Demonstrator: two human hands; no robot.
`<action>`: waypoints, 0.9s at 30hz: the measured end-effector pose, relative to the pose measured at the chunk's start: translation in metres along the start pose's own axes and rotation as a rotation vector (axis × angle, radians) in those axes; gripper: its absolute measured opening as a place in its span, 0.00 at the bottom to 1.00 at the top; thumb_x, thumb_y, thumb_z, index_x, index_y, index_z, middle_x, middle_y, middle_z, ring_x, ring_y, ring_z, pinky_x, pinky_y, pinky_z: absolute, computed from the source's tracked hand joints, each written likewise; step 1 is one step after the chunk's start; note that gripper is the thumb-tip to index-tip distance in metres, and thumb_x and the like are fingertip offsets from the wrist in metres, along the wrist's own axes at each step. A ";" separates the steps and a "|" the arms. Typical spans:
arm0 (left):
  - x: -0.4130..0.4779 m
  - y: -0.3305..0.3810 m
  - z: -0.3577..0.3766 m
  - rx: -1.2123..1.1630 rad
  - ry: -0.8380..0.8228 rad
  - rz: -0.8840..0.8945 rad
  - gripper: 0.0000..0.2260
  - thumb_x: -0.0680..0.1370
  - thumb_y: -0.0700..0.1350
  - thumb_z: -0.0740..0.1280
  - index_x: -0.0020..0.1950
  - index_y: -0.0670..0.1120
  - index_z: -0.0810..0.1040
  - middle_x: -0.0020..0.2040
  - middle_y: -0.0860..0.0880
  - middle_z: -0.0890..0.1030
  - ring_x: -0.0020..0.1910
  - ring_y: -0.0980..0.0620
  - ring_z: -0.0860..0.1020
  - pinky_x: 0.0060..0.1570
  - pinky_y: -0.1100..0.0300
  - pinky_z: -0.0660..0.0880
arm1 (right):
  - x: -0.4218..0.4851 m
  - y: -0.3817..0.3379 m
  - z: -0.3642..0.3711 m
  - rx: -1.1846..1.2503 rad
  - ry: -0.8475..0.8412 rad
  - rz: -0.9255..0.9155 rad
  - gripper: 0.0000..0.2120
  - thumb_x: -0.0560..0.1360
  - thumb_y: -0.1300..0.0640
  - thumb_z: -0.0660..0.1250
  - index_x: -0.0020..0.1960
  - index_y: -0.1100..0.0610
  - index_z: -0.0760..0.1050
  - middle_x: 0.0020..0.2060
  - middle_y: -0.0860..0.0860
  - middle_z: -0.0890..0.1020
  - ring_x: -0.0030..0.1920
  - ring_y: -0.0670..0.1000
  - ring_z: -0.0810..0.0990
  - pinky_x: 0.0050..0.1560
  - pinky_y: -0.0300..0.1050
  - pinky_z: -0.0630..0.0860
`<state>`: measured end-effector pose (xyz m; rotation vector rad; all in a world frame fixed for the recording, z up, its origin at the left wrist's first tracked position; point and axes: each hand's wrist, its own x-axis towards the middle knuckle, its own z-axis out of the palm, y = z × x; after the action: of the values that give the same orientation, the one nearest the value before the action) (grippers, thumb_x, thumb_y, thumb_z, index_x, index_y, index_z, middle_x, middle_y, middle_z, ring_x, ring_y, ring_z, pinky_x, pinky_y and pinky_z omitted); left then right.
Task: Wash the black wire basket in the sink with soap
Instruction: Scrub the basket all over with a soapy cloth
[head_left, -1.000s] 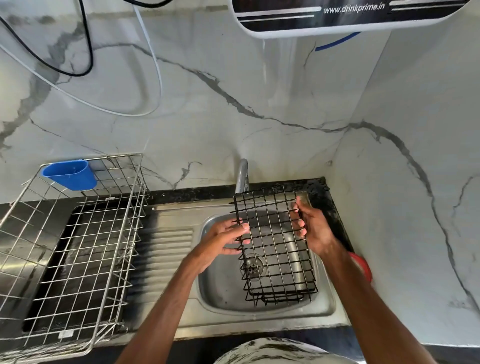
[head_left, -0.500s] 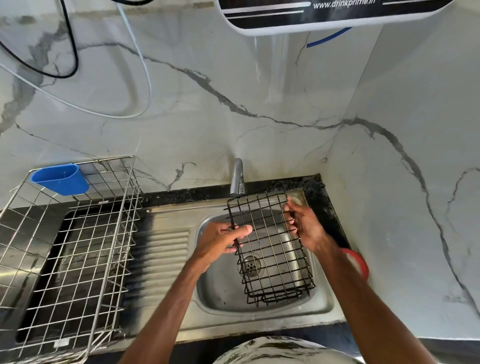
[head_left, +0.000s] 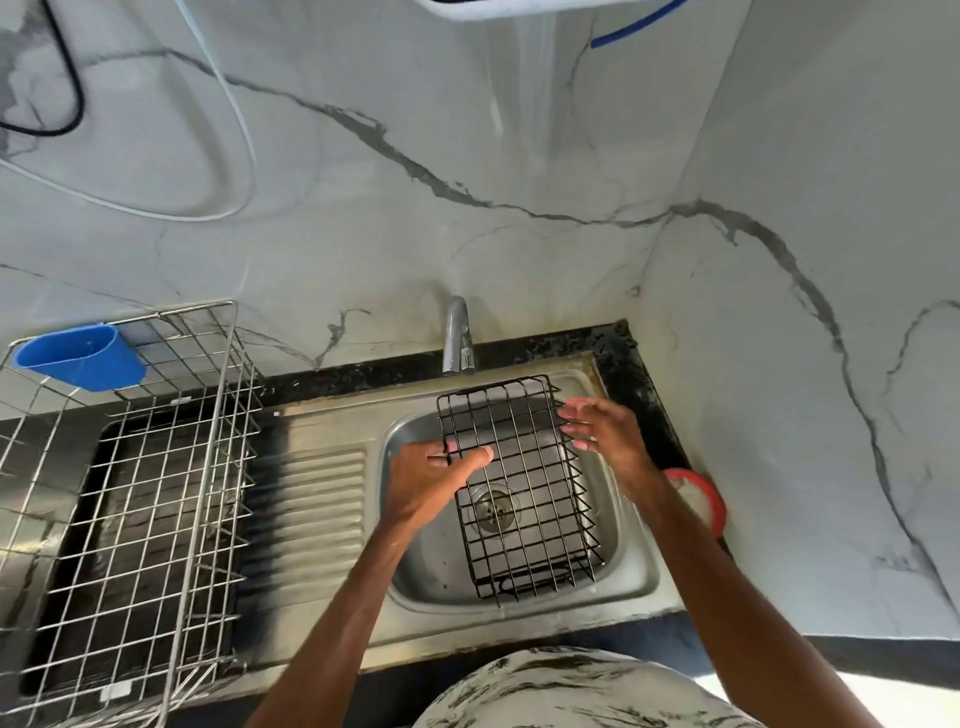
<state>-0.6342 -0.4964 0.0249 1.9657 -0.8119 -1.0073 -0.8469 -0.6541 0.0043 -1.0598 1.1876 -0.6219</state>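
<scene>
dish rack (head_left: 156, 467): set left of the sink (head_left: 628, 566), a blue cup (head_left: 83, 356) hung on it.
left hand (head_left: 426, 478): curled round the left edge of the black wire basket (head_left: 524, 483).
black wire basket: held tilted over the sink, below the tap (head_left: 457, 338).
right hand (head_left: 608, 436): released, fingers stretched out at the basket's right edge.

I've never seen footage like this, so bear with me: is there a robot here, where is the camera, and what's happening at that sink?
There is no robot here. These are a person's two bare hands, filmed by one wide-angle camera worn on the head and looking down, which is why the arms come in from the bottom. The left hand holds a black wire basket by its left edge, tilted over the steel sink below the tap. The right hand is open, its fingers straight beside the basket's right edge. On the counter to the left stands a silver rack with a blue cup hung on it.
</scene>
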 end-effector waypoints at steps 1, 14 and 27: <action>0.000 -0.002 0.001 0.007 0.004 -0.012 0.36 0.58 0.74 0.78 0.55 0.50 0.87 0.47 0.56 0.88 0.46 0.59 0.87 0.51 0.50 0.85 | 0.001 0.006 -0.007 -0.041 0.024 -0.023 0.07 0.81 0.63 0.64 0.56 0.59 0.80 0.49 0.56 0.86 0.42 0.48 0.86 0.45 0.46 0.78; 0.010 -0.005 0.036 0.007 0.083 -0.107 0.25 0.65 0.63 0.82 0.52 0.47 0.85 0.32 0.60 0.84 0.36 0.58 0.86 0.44 0.50 0.86 | -0.030 0.105 -0.111 -0.790 0.474 0.090 0.20 0.76 0.64 0.69 0.68 0.65 0.76 0.64 0.63 0.79 0.64 0.64 0.78 0.65 0.52 0.72; 0.018 -0.019 0.030 -0.050 0.105 -0.182 0.34 0.66 0.63 0.81 0.60 0.38 0.83 0.44 0.48 0.88 0.37 0.54 0.87 0.36 0.58 0.84 | 0.017 0.151 -0.139 -1.116 0.286 0.172 0.28 0.65 0.55 0.81 0.62 0.63 0.81 0.62 0.62 0.81 0.65 0.65 0.76 0.71 0.56 0.68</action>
<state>-0.6475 -0.5115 -0.0092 2.0580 -0.5532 -1.0085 -0.9930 -0.6523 -0.1407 -1.7854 1.9268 0.1013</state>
